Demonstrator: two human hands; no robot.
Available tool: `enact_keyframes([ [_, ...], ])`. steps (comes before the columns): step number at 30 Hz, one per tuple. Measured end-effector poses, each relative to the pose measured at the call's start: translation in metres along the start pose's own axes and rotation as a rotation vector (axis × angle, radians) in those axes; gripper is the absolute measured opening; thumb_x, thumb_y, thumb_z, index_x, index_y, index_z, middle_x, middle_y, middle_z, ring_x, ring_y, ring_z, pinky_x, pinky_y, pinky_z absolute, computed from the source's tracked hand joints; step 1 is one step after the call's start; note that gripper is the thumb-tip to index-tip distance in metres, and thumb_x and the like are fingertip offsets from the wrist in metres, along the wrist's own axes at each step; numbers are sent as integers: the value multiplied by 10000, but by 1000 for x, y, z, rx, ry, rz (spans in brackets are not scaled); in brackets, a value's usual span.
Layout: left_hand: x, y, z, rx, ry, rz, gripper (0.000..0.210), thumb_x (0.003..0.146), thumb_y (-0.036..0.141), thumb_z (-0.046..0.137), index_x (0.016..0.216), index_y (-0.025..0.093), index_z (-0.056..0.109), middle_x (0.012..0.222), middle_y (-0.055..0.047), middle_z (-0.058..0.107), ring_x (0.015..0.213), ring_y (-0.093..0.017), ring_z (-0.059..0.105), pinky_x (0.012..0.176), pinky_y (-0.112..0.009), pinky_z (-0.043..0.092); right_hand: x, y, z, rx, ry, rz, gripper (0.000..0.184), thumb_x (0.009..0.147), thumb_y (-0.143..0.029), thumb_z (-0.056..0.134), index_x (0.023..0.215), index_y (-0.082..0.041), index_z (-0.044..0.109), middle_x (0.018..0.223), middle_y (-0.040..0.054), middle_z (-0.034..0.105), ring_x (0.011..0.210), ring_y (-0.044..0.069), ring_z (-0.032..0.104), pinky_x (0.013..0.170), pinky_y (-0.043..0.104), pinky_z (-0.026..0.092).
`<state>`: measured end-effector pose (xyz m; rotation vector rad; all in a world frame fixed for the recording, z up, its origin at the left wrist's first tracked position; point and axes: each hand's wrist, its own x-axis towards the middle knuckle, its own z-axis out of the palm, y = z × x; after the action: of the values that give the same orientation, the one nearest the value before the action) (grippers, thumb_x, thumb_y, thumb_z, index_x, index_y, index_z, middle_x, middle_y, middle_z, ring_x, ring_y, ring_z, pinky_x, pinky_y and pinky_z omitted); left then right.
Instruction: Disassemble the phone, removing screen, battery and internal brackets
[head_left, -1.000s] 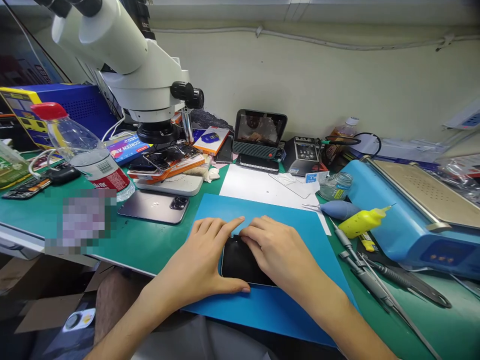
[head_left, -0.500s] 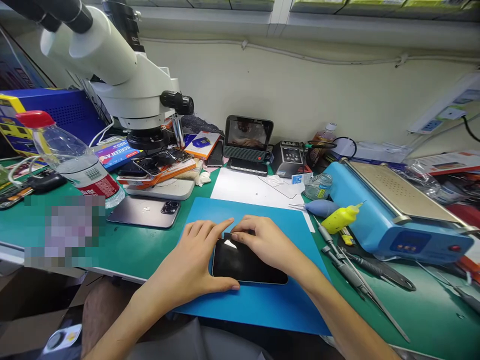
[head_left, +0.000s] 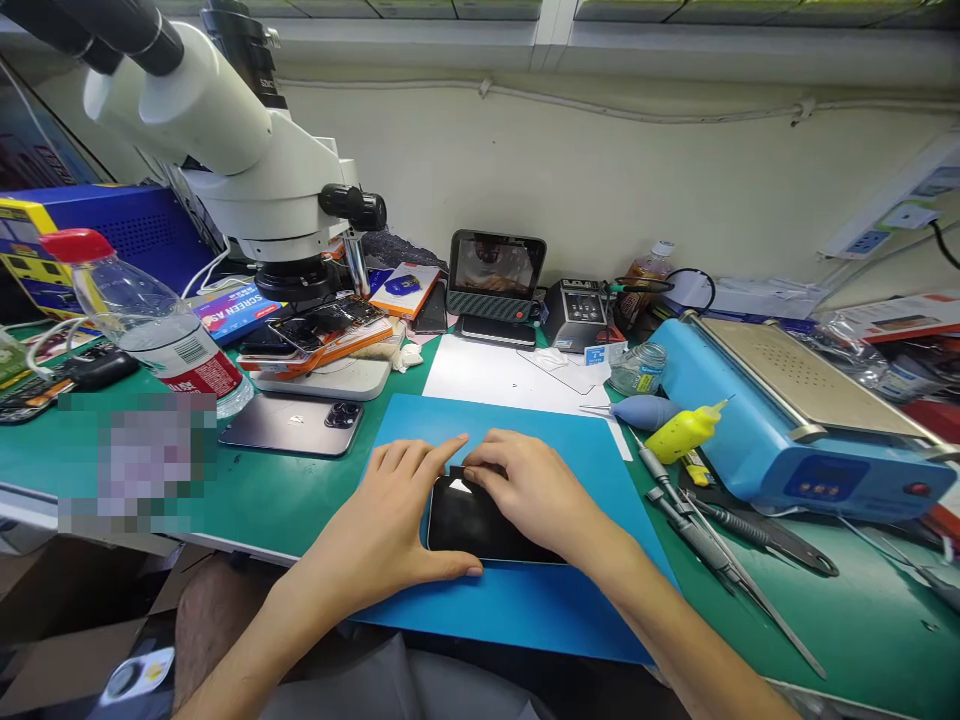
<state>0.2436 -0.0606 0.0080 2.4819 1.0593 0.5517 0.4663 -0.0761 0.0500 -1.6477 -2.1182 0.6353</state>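
Observation:
A phone with a dark glossy screen lies flat on the blue mat, its long side running left to right. My left hand braces the phone's left end, thumb along the near edge and index finger stretched out by the far edge. My right hand reaches over the phone's right part. Its thumb and forefinger pinch a small black flat piece at the far edge, near the left corner. What that piece is, and how far it goes under the fingers, I cannot make out.
A microscope rises at the left, above stacked phone parts. Nearby are a plastic bottle and another phone. To the right lie a yellow dropper bottle, tweezers and a blue heating plate machine.
My right hand has shifted slightly over the phone, its pinch still at the far edge. My left hand keeps its place. The whole view has moved a little.

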Motion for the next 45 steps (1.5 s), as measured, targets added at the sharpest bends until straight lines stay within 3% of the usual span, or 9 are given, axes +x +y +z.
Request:
enact_keyframes([
  [10, 1, 3, -1, -18, -24, -9, 1139, 795, 554, 1002, 1729, 340, 387, 1336, -89, 646, 1280, -408, 571, 1124, -600, 490, 14, 9, -6, 136, -49, 53, 182, 1002, -224, 699, 885, -215, 838, 920, 8, 838, 811, 175, 756, 725, 298, 534],
  [16, 1, 4, -5, -51, -54, -17, 1197, 773, 532, 1030, 1748, 346, 361, 1386, -99, 651, 1302, -409, 577, 1136, -616, 509, 1, 17, -24, 76, 205, 104, 267, 1069, -283, 581, 1080, -248, 846, 1173, 62, 845, 1104, 261, 762, 965, 394, 548],
  [21, -1, 7, -14, -106, -127, 2, 1008, 865, 418, 982, 1709, 379, 432, 1507, -92, 660, 1404, -402, 591, 1170, -588, 536, -44, 43, -36, 26, 369, 156, 291, 1080, -384, 562, 1060, -284, 835, 1138, 72, 835, 1076, 298, 774, 926, 433, 582],
  [27, -12, 1, -23, -145, -112, -10, 888, 915, 248, 863, 1676, 434, 446, 1546, -64, 639, 1382, -351, 679, 1161, -520, 596, -84, 68, -18, 21, 495, 204, 292, 1116, -414, 544, 1107, -305, 816, 1172, 67, 825, 1091, 292, 787, 909, 419, 624],
  [33, -6, -17, -27, -521, 97, -56, 878, 905, 394, 936, 1649, 439, 472, 1546, -94, 652, 1505, -381, 624, 1215, -522, 581, -86, 70, -7, 51, 484, 176, 262, 1127, -330, 540, 1122, -310, 801, 1156, 44, 811, 1091, 268, 773, 956, 414, 620],
  [36, 16, -7, -19, -836, 185, -47, 814, 824, 626, 985, 1488, 398, 571, 1488, -98, 708, 1421, -391, 698, 1120, -510, 646, -86, 71, -7, 57, 484, 166, 270, 1129, -300, 527, 1125, -299, 797, 1144, 52, 809, 1075, 265, 777, 931, 408, 631],
  [38, 33, 7, -10, -986, 214, -102, 808, 837, 732, 923, 1468, 360, 581, 1589, -117, 662, 1442, -406, 681, 1100, -523, 654, -88, 72, -7, 56, 487, 161, 273, 1131, -295, 526, 1138, -300, 799, 1150, 56, 809, 1075, 264, 782, 922, 403, 639],
  [41, 56, 34, 6, -1211, 145, -275, 765, 1028, 806, 644, 1632, 366, 476, 1733, -109, 555, 1529, -389, 607, 1110, -550, 643, -90, 74, -8, 48, 506, 161, 290, 1142, -302, 509, 1184, -299, 796, 1165, 66, 813, 1078, 268, 791, 912, 402, 650],
  [45, 78, 53, 13, -1357, -73, -433, 754, 1126, 811, 340, 1642, 293, 525, 1627, -110, 673, 1501, -325, 648, 1195, -505, 579, -92, 78, -7, 19, 543, 163, 299, 1158, -347, 502, 1256, -294, 780, 1207, 82, 815, 1122, 289, 797, 931, 416, 657],
])
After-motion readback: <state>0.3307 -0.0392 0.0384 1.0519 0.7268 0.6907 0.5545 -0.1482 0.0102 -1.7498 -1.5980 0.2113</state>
